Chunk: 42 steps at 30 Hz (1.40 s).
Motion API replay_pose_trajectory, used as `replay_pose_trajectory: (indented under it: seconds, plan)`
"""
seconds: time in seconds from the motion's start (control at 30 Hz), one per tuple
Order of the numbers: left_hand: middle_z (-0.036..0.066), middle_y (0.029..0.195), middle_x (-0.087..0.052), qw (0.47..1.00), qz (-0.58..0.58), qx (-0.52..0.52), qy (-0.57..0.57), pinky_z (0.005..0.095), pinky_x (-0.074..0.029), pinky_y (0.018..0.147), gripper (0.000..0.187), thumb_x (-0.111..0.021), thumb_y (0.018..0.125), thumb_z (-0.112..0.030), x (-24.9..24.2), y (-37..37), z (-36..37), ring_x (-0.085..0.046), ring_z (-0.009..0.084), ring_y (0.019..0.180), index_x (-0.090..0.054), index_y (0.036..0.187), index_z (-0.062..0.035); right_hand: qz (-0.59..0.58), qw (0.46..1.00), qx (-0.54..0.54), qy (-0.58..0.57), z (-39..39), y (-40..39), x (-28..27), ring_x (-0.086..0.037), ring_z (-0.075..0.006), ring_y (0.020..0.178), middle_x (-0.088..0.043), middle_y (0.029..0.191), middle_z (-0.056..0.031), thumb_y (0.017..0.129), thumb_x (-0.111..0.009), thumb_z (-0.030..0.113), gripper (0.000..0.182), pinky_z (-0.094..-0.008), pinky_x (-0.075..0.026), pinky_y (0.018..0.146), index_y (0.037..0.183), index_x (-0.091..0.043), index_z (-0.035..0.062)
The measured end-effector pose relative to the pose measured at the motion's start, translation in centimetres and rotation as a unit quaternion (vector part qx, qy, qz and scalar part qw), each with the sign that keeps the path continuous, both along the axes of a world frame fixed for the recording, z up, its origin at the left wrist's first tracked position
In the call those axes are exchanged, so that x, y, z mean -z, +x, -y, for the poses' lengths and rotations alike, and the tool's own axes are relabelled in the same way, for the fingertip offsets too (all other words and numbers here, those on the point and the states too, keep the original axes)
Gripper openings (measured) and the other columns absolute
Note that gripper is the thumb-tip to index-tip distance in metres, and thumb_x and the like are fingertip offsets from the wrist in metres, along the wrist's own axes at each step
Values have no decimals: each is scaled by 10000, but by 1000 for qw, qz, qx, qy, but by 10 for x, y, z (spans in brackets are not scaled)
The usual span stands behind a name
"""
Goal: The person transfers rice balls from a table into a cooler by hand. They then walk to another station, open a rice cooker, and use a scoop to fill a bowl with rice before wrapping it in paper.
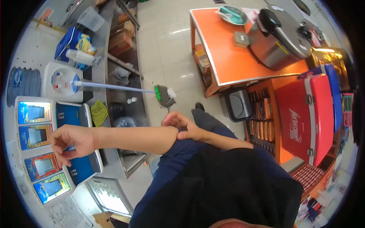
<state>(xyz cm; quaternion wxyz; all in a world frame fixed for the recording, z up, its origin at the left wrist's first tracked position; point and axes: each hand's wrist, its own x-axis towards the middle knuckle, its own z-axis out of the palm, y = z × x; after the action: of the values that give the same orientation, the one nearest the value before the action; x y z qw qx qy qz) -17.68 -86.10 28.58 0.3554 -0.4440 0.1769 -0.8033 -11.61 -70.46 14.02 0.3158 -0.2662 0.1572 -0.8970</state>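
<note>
- The left arm [133, 139] is stretched out to the left, its forearm bare.
- The left hand [74, 140] bends at the wrist, fingers loosely curled, and hides part of the drink panel [35, 136].
- The right hand [186, 127] lies at the left elbow.
- The rolled blue sleeve [184, 148] ends beside its thumb; whether it pinches the cloth, I cannot tell.

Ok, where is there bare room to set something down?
The orange table has a bare patch between its metal edge, the plate and the tin. Floor shows free between counter and table, past the mop. Crowded: around the pot, and where the left hand shows against the panels.
</note>
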Motion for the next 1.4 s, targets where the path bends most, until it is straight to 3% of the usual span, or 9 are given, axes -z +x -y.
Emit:
replay_pose_trajectory:
  seconds: [0.1,0.17,0.2,0.53,0.8,0.93,1.07,1.27,1.4]
  plan:
    - [-30,599,-641,992,81,-40,-89,261,-397,691,228,-556,885,-162,42,-11,-15,-537,78,576,-696,720,-91,28,946,-300,-119,216,-94,-85,-636,-219,653,-624,712,-121,721,-552,-112,187,-263,-484,623,823,-498,35]
    - [-31,599,-641,966,150,-63,-200,261,-397,691,226,-556,884,-162,73,-22,-45,-537,78,576,-696,720,-91,-144,976,-153,-50,255,-120,-58,-650,-214,678,-630,710,-126,690,-548,-179,251,-289,-496,622,815,-497,32]
    - [-31,599,-641,947,182,-72,-257,261,-397,691,226,-557,883,-162,86,-29,-63,-537,78,577,-696,721,-91,-251,960,11,-120,253,-130,-50,-662,-212,703,-633,712,-114,708,-530,-174,240,-293,-505,617,806,-487,41]
    - [-32,602,-642,807,275,-133,-506,260,-397,692,218,-561,878,-160,109,-219,-111,-538,77,581,-698,724,-91,-95,961,-236,109,217,-344,-96,-584,-153,671,-598,635,-63,792,-479,271,231,-310,-356,752,638,-494,99]
    - [-33,603,-643,762,305,-148,-552,260,-396,692,212,-564,874,-159,114,-382,-107,-539,76,584,-699,726,-91,-202,924,-220,-238,256,-429,-72,-661,-192,758,-631,732,-63,688,-569,-156,309,-328,-523,742,845,-447,80]
    - [-34,604,-643,755,293,-126,-572,259,-396,692,209,-565,872,-158,125,-489,-104,-540,76,585,-700,728,-91,-202,901,-377,-69,216,-544,-34,-652,-210,867,-635,856,-96,733,-574,-20,271,-327,-497,776,951,-435,62]
    - [-34,605,-643,752,262,-78,-600,259,-396,692,206,-567,870,-158,131,-619,-100,-540,76,587,-701,729,-91,313,934,-167,35,-28,-696,71,-558,-278,1149,-575,1218,-209,935,-414,488,631,-439,-429,999,1383,-399,45]
    - [-35,607,-644,734,192,34,-650,258,-396,692,202,-569,867,-157,136,-833,-151,-541,75,589,-702,731,-91,403,897,167,62,-78,-852,74,-554,-106,654,-589,742,-48,938,-380,370,463,-263,-482,637,1073,-608,-8]
    - [-36,607,-644,719,113,123,-674,258,-395,692,199,-570,866,-157,136,-941,-231,-541,75,591,-702,732,-91,464,816,342,37,-129,-920,84,-527,-105,674,-547,802,-49,935,-405,376,447,-245,-479,654,1053,-608,-5]
